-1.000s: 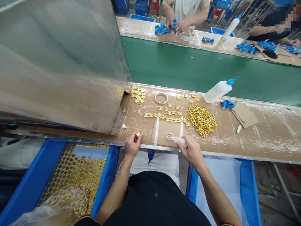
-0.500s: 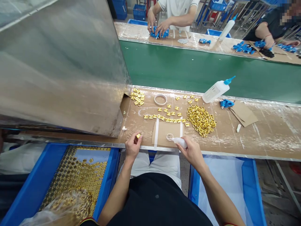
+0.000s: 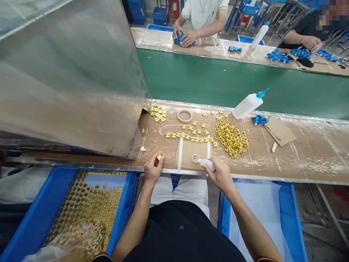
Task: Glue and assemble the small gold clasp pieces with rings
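Observation:
My left hand (image 3: pixel 153 169) pinches a small square gold piece (image 3: pixel 159 157) above the bench's front edge. In my right hand (image 3: pixel 220 174) is a small white squeeze bottle (image 3: pixel 207 164), tilted so its nozzle points left. The nozzle meets a small whitish ring-shaped patch (image 3: pixel 195 158) on a cardboard pad (image 3: pixel 191 149) held by white tape strips. Beyond the pad runs a row of square gold pieces (image 3: pixel 196 139), with more scattered behind. Right of them lies a heap of gold rings (image 3: pixel 231 139).
A metal housing (image 3: pixel 71 80) blocks the left. A roll of tape (image 3: pixel 184 115), a larger blue-tipped bottle (image 3: pixel 248 105) and cardboard scraps (image 3: pixel 280 131) lie on the bench. Blue bins (image 3: pixel 131 196) flank me. Across the green belt (image 3: pixel 191 72), two people handle blue parts (image 3: pixel 279 55).
My hands hold nearly the same pose, the bottle's tip still at the ring patch. The view has shifted slightly. Across the belt, the co-workers' hands have moved over the blue parts.

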Tool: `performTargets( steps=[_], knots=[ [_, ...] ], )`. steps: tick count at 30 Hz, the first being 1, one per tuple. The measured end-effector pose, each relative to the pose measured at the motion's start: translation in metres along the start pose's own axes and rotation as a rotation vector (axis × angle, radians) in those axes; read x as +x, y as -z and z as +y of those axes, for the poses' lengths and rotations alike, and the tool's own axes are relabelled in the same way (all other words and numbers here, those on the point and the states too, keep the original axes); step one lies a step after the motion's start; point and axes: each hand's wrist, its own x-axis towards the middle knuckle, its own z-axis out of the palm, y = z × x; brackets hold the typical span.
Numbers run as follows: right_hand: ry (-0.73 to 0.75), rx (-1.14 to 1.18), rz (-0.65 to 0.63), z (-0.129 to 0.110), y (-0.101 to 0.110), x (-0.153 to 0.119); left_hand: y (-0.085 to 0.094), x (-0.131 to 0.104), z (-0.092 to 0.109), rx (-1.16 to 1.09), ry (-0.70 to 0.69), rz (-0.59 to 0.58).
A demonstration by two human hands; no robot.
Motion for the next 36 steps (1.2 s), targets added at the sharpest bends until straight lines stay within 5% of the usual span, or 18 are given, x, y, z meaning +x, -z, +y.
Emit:
performTargets(
  steps=[36],
  knots=[
    [-0.02,0.016,-0.016,0.005,-0.0006,-0.0008,0.0064,0.0039,-0.0043,-0.204,0.186,-0.093]
  ],
)
